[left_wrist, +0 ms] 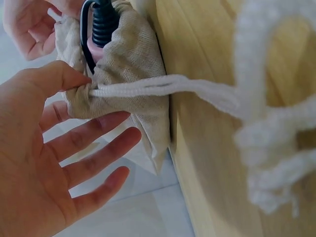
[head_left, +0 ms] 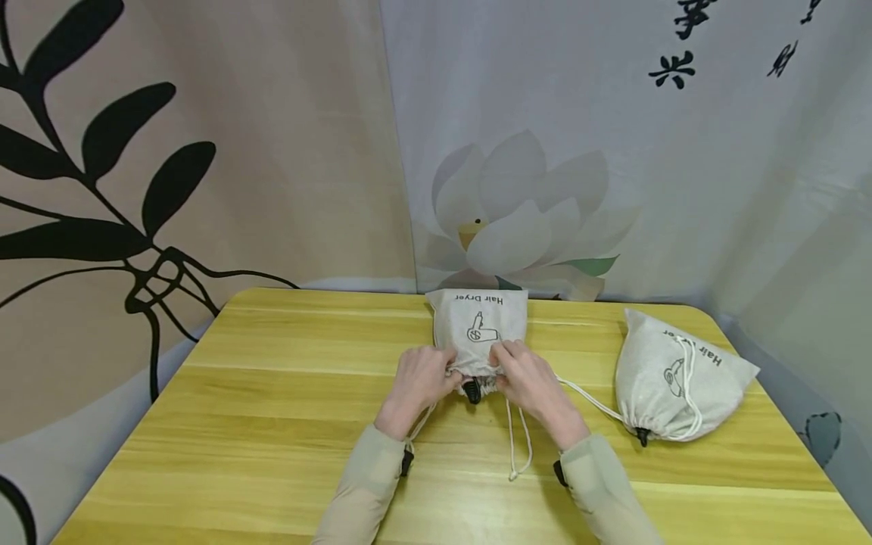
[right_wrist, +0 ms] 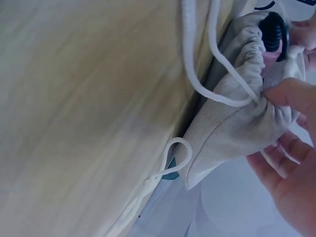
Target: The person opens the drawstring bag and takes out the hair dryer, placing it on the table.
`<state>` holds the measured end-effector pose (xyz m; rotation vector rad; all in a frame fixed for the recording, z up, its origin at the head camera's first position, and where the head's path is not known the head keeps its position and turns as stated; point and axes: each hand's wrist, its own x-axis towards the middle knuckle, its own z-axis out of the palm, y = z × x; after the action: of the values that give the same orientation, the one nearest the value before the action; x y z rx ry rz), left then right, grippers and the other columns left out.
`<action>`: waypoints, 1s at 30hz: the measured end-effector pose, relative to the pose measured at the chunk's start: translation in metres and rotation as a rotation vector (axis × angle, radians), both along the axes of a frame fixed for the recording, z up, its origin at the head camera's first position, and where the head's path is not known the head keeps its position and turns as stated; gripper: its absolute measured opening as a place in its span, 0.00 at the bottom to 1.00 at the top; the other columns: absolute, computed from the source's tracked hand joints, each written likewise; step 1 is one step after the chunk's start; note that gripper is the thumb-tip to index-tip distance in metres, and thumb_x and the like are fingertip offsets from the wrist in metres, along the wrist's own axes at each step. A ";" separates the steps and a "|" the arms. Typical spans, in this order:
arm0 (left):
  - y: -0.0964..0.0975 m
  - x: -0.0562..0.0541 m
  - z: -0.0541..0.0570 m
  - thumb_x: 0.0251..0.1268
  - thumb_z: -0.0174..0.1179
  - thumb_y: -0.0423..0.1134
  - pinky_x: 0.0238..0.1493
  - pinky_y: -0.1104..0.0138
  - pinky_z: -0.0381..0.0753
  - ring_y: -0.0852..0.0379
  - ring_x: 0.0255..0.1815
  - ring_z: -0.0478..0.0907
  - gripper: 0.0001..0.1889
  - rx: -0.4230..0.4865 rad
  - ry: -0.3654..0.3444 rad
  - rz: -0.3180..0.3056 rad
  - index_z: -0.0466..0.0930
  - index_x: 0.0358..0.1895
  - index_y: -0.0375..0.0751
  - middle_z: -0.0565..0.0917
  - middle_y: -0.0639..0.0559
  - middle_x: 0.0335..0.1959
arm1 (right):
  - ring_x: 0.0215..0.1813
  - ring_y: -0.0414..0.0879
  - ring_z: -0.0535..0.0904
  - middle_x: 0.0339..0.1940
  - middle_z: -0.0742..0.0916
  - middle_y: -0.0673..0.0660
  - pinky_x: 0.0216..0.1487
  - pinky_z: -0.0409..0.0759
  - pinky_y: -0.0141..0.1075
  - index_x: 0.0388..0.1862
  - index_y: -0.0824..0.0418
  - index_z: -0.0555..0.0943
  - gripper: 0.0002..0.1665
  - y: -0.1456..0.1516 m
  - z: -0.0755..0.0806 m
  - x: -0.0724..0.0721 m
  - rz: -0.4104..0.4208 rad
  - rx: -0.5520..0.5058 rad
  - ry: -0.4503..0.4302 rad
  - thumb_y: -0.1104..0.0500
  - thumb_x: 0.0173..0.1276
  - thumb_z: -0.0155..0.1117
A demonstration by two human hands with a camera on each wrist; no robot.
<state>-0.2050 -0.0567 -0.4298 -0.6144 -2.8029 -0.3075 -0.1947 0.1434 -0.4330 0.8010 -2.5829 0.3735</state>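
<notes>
A beige cloth drawstring bag [head_left: 480, 322], printed "Hair Dryer", lies near the table's far edge with its gathered mouth towards me. My left hand [head_left: 422, 375] pinches one side of that mouth between thumb and index finger, the other fingers spread below. Across from it, my right hand [head_left: 527, 375] pinches the opposite side. Between them a black ribbed cord end [left_wrist: 104, 22] and a bit of pink body [left_wrist: 95, 49] show in the opening; the rest is hidden inside the bag. White drawstrings [right_wrist: 229, 71] trail from both sides of the mouth.
A second drawstring bag [head_left: 688, 386], bulging and cinched at the neck, sits on the right of the wooden table [head_left: 286, 409]. Its white cord [head_left: 589, 397] stretches left towards my right hand. A printed curtain [head_left: 327, 151] hangs behind the far edge.
</notes>
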 end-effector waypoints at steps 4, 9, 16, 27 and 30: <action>0.001 0.000 0.002 0.54 0.65 0.47 0.15 0.72 0.56 0.62 0.13 0.59 0.15 -0.008 0.018 0.012 0.70 0.18 0.48 0.64 0.58 0.10 | 0.32 0.43 0.71 0.30 0.79 0.50 0.28 0.73 0.31 0.34 0.58 0.74 0.21 -0.002 -0.001 -0.001 0.001 0.020 0.036 0.67 0.42 0.74; 0.001 0.002 0.003 0.47 0.69 0.47 0.16 0.70 0.60 0.61 0.14 0.63 0.15 -0.025 0.024 0.013 0.71 0.19 0.48 0.69 0.56 0.12 | 0.32 0.44 0.70 0.30 0.76 0.51 0.29 0.72 0.32 0.33 0.58 0.72 0.23 -0.003 -0.003 -0.001 -0.002 0.049 0.069 0.68 0.40 0.75; 0.000 0.002 0.003 0.42 0.72 0.45 0.16 0.69 0.64 0.60 0.15 0.67 0.14 -0.011 0.011 0.005 0.75 0.24 0.46 0.74 0.54 0.14 | 0.33 0.44 0.71 0.32 0.76 0.51 0.30 0.73 0.32 0.33 0.57 0.72 0.23 -0.002 -0.002 0.000 -0.020 0.023 0.015 0.68 0.40 0.74; -0.003 0.003 0.006 0.44 0.71 0.44 0.17 0.70 0.65 0.61 0.17 0.67 0.13 -0.006 -0.056 0.016 0.76 0.28 0.46 0.74 0.54 0.16 | 0.34 0.44 0.71 0.32 0.77 0.50 0.32 0.74 0.33 0.35 0.57 0.72 0.23 0.004 0.000 0.001 -0.045 -0.001 -0.046 0.69 0.42 0.73; -0.005 0.003 0.006 0.45 0.69 0.41 0.18 0.72 0.63 0.61 0.17 0.65 0.11 0.007 -0.078 0.019 0.78 0.30 0.45 0.73 0.55 0.15 | 0.35 0.45 0.73 0.32 0.77 0.51 0.34 0.76 0.34 0.36 0.58 0.72 0.23 0.006 0.001 0.001 -0.056 0.003 -0.068 0.68 0.43 0.73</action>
<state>-0.2021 -0.0619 -0.4236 -0.5856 -2.8789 -0.3450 -0.1938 0.1496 -0.4319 0.7269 -2.6633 0.3859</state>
